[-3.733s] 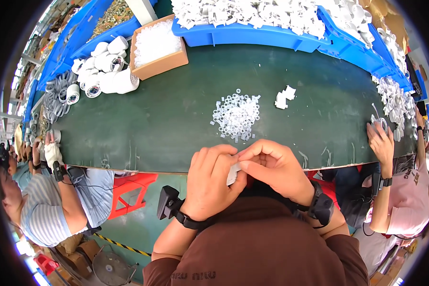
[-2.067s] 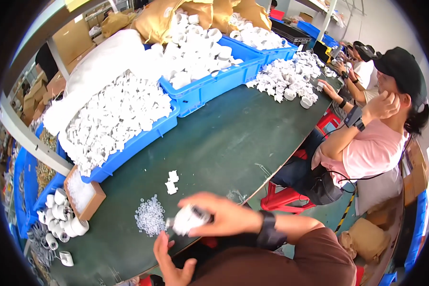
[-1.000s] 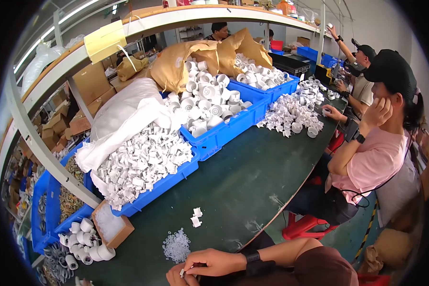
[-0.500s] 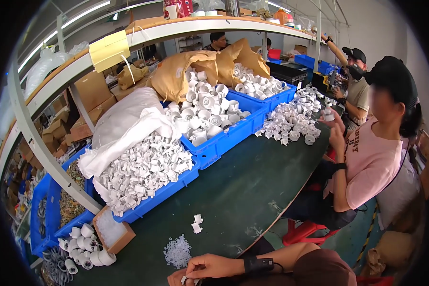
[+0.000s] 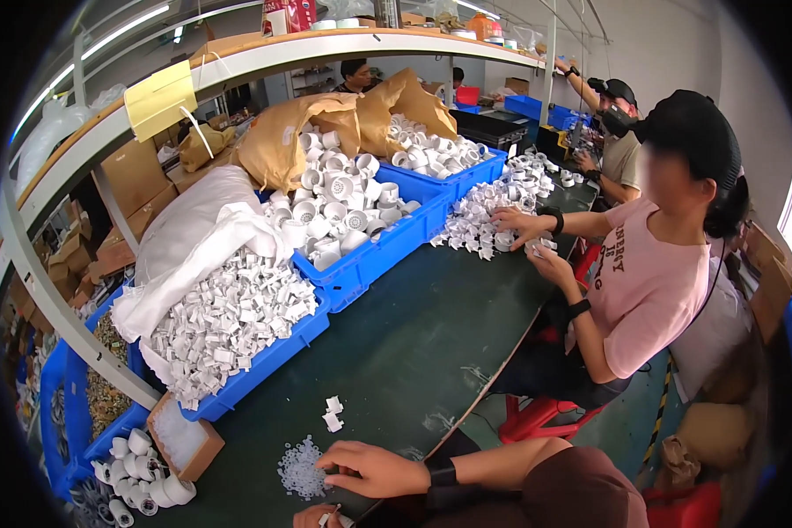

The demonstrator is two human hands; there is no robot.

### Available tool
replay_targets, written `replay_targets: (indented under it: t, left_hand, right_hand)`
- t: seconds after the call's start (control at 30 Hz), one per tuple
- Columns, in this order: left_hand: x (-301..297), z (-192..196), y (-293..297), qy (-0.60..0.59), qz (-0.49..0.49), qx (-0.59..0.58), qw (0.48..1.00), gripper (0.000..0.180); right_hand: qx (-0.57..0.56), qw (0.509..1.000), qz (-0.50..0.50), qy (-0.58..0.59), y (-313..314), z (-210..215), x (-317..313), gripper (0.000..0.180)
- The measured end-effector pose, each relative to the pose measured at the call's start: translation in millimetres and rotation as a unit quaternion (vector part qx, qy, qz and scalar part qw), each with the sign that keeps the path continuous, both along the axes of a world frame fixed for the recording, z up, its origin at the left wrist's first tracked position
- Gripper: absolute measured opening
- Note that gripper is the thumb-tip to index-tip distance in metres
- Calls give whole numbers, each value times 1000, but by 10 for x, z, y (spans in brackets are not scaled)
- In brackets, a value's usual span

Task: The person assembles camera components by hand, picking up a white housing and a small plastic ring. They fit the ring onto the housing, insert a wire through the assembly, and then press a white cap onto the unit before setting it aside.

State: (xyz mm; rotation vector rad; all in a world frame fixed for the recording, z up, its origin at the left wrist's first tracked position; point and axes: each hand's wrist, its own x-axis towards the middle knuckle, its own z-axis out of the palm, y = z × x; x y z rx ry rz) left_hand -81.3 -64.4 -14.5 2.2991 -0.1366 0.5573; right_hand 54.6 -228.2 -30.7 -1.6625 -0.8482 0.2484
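My right hand [image 5: 374,469] is over the near edge of the green table, its fingertips at the right side of a small heap of translucent plastic pieces [image 5: 301,468]. Its thumb stands apart from the fingers, and nothing shows between them. At the bottom edge, partly cut off, my left hand [image 5: 311,517] grips a small white plastic part [image 5: 329,519]. Two or so similar loose white parts [image 5: 333,414] lie just beyond the heap.
A blue bin of small white parts [image 5: 238,326] stands to the left, beside a cardboard box [image 5: 204,451] and white cylindrical fittings [image 5: 141,466]. More blue bins hold white cups [image 5: 339,207]. At right, a seated co-worker [image 5: 651,264] reaches into a white pile [image 5: 488,211].
My right hand has left the left hand and moved to the translucent heap. The co-worker's hands have come down to the white pile. The whole view has shifted slightly.
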Motion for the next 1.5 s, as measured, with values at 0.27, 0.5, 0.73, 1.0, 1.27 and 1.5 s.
replay_targets:
  t: [0.27, 0.5, 0.73, 1.0, 1.27, 1.5]
  left_hand:
    - [-5, -32, -61, -5, 32, -56, 998, 15]
    - [-81, -150, -159, -43, 100, -8, 994, 17]
    - [7, -274, -146, -85, 121, 10, 989, 14]
    - [-51, -453, 52, -49, 169, -172, 969, 18]
    - [-35, -307, -17, -87, 124, -72, 986, 8]
    - [-40, -295, -34, -67, 161, -99, 980, 14]
  right_hand:
    - [-92, 978, -2, -185, 81, -238, -6, 33]
    - [-89, 967, -58, -230, 161, -315, 13, 18]
    - [-60, 968, -94, -225, 181, -282, 16, 15]
    - [-89, 965, -76, -235, 9, -303, 69, 12]
    - [-41, 972, -132, -192, 76, -315, 55, 13]
    - [28, 993, -110, -16, 25, -216, 53, 14]
